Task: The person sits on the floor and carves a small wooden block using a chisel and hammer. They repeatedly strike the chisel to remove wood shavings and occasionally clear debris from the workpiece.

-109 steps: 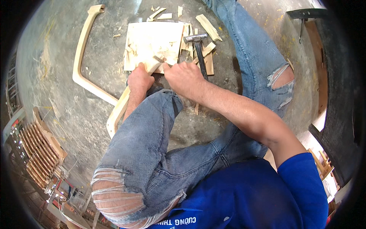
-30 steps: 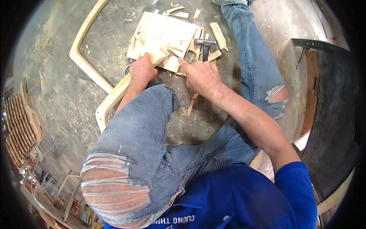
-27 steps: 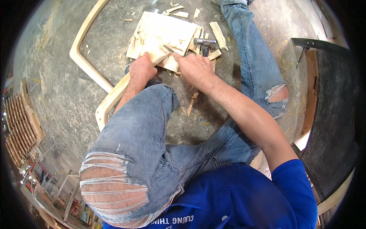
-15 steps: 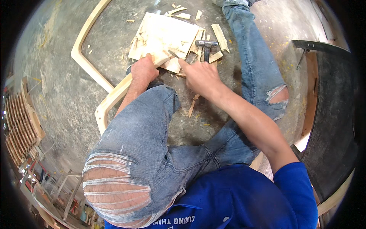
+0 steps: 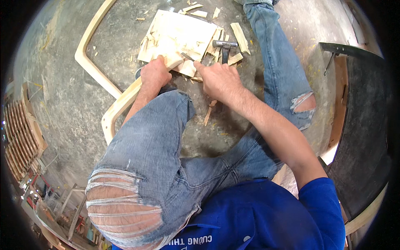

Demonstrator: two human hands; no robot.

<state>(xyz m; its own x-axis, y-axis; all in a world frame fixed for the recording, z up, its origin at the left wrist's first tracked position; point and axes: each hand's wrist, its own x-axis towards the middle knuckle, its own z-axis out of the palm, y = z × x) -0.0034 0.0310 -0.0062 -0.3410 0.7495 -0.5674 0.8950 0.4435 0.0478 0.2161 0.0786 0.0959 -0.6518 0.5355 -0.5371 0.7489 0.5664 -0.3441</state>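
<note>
My left hand (image 5: 156,74) is closed around the end of a pale, bent wooden frame piece (image 5: 127,96), which runs back past my left knee. The piece's tip rests over a pale square board (image 5: 183,26) strewn with shavings. In my right hand (image 5: 221,80) is a chisel (image 5: 188,57), its thin blade pointing left beside the wood's tip; my fingers hide its handle. Whether the blade touches the wood, I cannot tell. Just beyond my right hand lies a hammer (image 5: 225,45), its dark head over wood offcuts and part of its handle hidden by my hand.
Another bent wooden frame (image 5: 85,56) lies on the concrete floor to the left. Wood offcuts (image 5: 241,38) surround the board's right side. Slatted wooden parts (image 5: 23,137) stand at far left. A large black panel (image 5: 364,125) stands at the right. My legs flank the work.
The chisel blade has shifted slightly left and away from me. The wooden piece's tip has tilted a little under my left hand. The hammer stays where it lay.
</note>
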